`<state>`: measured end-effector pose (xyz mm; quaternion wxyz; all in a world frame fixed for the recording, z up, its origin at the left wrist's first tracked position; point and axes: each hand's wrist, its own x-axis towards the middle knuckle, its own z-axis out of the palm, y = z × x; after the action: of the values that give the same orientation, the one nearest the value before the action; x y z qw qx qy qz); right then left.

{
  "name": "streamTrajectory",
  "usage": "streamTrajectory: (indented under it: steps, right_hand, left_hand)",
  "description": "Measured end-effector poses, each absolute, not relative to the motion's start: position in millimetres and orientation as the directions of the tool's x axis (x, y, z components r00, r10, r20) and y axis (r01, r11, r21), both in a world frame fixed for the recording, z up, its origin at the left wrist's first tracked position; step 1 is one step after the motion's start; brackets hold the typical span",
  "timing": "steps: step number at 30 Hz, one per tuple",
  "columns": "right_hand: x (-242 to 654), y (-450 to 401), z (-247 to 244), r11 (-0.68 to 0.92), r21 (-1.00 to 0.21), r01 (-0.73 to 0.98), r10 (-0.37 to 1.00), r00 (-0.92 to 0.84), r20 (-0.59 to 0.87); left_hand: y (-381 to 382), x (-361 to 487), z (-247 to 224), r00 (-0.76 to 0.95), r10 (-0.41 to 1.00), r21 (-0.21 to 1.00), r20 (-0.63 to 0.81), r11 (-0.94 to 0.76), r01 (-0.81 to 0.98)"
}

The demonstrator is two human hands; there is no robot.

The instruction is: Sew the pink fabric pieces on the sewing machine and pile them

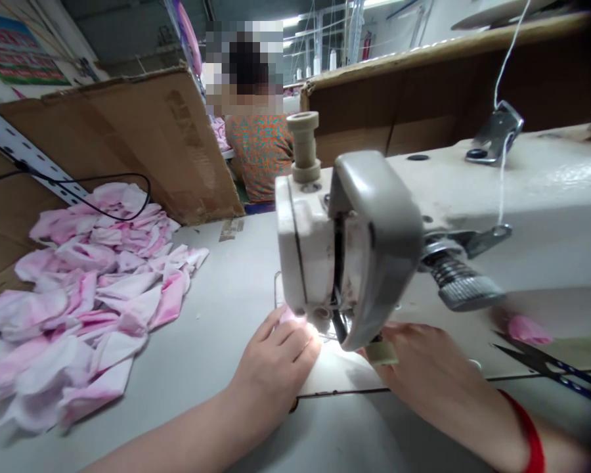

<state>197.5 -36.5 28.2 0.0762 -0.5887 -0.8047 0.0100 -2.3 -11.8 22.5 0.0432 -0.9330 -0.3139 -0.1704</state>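
Note:
A sewing machine (310, 249) stands before me, its lamp shining on the needle area. Just left of the needle, my left hand (278, 358) rests low with its fingers curled and pressed together on a small piece of pink fabric (290, 315). Most of that piece is hidden beneath the fingers and the machine head. On the other side, my right hand (418, 361) reaches in behind the thread lever guard. Its fingertips are covered by the machine, so what they touch does not show. A red band circles the right wrist.
A heap of pink and white fabric pieces (113, 289) covers the table's left side. Dark scissors (546, 364) and a pink scrap (529, 330) lie at the right. Cardboard panels (128, 144) border the table; beyond them sits a person (261, 154) in a patterned top.

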Motion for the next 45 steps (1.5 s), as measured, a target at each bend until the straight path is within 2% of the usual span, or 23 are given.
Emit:
streamTrajectory:
  steps: [4, 9, 12, 16, 19, 25, 30, 37, 40, 45]
  right_hand:
    - [194, -33, 29, 0.291, -0.027, 0.956, 0.955, -0.289, 0.059]
    - [193, -28, 30, 0.253, -0.052, 0.966, 0.967, -0.250, 0.059]
    - [192, -27, 32, 0.244, -0.035, 0.969, 0.967, -0.240, 0.089]
    - [193, -28, 34, 0.247, 0.005, 0.969, 0.965, -0.247, 0.091]
    - [194, -28, 34, 0.256, -0.025, 0.966, 0.964, -0.253, 0.080]
    - [195, -26, 29, 0.255, -0.066, 0.965, 0.967, -0.255, 0.013]
    - [196, -22, 27, 0.234, -0.080, 0.969, 0.972, -0.236, -0.008]
    - [199, -17, 39, 0.195, -0.111, 0.974, 0.979, -0.200, -0.033]
    - [201, -13, 42, 0.166, -0.115, 0.979, 0.983, -0.173, -0.060]
    - [202, -10, 42, 0.152, -0.075, 0.986, 0.982, -0.159, -0.102]
  left_hand:
    - [-14, -1, 19, 0.753, 0.563, -0.054, 0.340, -0.788, 0.613]
    - [-9, -3, 9, 0.752, 0.538, -0.132, 0.380, -0.773, 0.620]
    - [-6, -6, 3, 0.745, 0.570, -0.082, 0.347, -0.773, 0.629]
    - [-2, -9, 10, 0.760, 0.596, 0.063, 0.259, -0.796, 0.602]
    - [-2, -8, 19, 0.783, 0.582, 0.113, 0.218, -0.812, 0.572]
    - [-10, -4, 14, 0.748, 0.582, 0.031, 0.318, -0.795, 0.606]
    - [-12, -2, 11, 0.755, 0.504, -0.079, 0.420, -0.808, 0.584]
    - [2, -3, 1, 0.722, 0.571, -0.067, 0.390, -0.765, 0.641]
    - [4, -4, -4, 0.707, 0.593, -0.026, 0.385, -0.759, 0.651]
    - [2, -7, -1, 0.719, 0.498, -0.002, 0.484, -0.821, 0.570]
